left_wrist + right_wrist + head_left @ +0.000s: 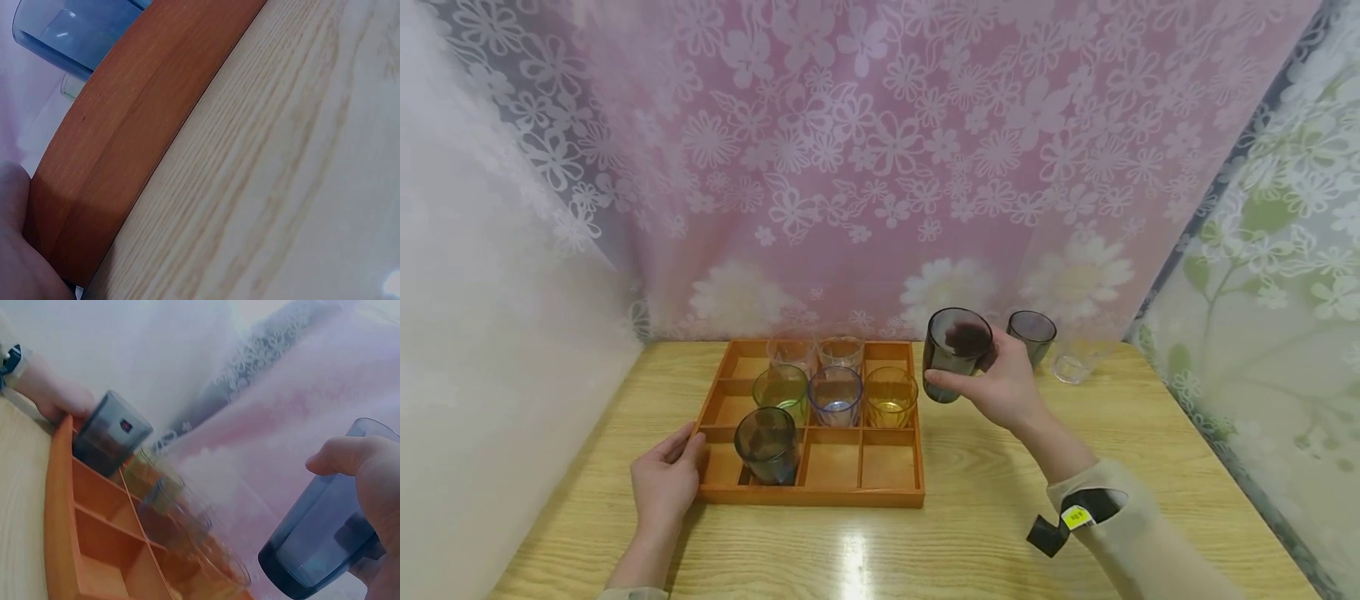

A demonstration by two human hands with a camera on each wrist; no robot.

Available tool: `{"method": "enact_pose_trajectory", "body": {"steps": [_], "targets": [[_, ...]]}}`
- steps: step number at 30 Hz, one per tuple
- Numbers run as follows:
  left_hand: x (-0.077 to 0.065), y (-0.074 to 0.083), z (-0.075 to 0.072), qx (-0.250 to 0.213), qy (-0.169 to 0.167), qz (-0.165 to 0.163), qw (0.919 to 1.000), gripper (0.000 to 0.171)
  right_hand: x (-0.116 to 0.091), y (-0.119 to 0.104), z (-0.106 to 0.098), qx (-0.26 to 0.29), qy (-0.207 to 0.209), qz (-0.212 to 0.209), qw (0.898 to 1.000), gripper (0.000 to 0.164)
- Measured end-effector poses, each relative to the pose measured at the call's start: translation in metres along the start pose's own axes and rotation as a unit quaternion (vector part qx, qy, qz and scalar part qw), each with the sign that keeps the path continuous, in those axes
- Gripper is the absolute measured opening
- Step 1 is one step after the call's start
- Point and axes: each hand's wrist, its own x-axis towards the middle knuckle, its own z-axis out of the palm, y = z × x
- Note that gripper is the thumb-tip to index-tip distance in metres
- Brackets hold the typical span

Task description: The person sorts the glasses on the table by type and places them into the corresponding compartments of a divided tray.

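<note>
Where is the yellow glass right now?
In the head view, the yellow glass stands in the right-end compartment of the wooden tray's middle row, just right of the blue-rimmed glass.

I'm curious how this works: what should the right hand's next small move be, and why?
Probably shift the dark cup in the right hand left, over the front row of the tray: a similar cup stands there, and the compartment just right of it is empty.

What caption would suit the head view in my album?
Right hand holds a dark glass near a divided wooden tray of tumblers; left hand holds its edge.
</note>
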Motion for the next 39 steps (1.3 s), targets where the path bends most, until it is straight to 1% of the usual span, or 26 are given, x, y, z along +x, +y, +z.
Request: {"method": "enact_pose_trajectory", "body": {"steps": [4,9,14,22,26,32,35,39], "targets": [[0.0,0.0,0.0,0.0,0.0,-0.002,1.0,0.037,-0.004,-0.007,0.009,0.02,-0.008,-0.012,1.0,0.061],[0.0,0.0,0.0,-0.002,-0.002,-0.002,1.0,0.038,-0.009,-0.013,0.02,0.046,-0.028,-0.026,0.998,0.057],[0.0,-0.002,0.0,-0.002,-0.001,-0.001,1.0,0.037,-0.012,-0.014,0.033,0.078,-0.048,-0.025,0.995,0.057],[0.002,-0.003,0.0,-0.009,-0.003,0.004,0.9999,0.038,-0.018,-0.012,0.058,0.084,-0.074,-0.028,0.993,0.053],[0.002,-0.003,0.001,-0.009,-0.003,0.005,0.9999,0.037,-0.021,-0.012,0.07,0.098,-0.091,-0.037,0.99,0.054],[0.002,-0.001,0.001,-0.009,-0.003,0.003,0.9999,0.037,-0.024,-0.013,0.088,0.126,-0.113,-0.035,0.985,0.055],[0.002,0.0,0.001,-0.015,-0.005,-0.001,0.9999,0.037,-0.025,-0.012,0.097,0.132,-0.121,-0.033,0.983,0.058],[0.001,0.001,0.0,-0.019,-0.004,-0.003,0.9998,0.037,-0.027,-0.01,0.109,0.122,-0.128,-0.027,0.984,0.06]]}}
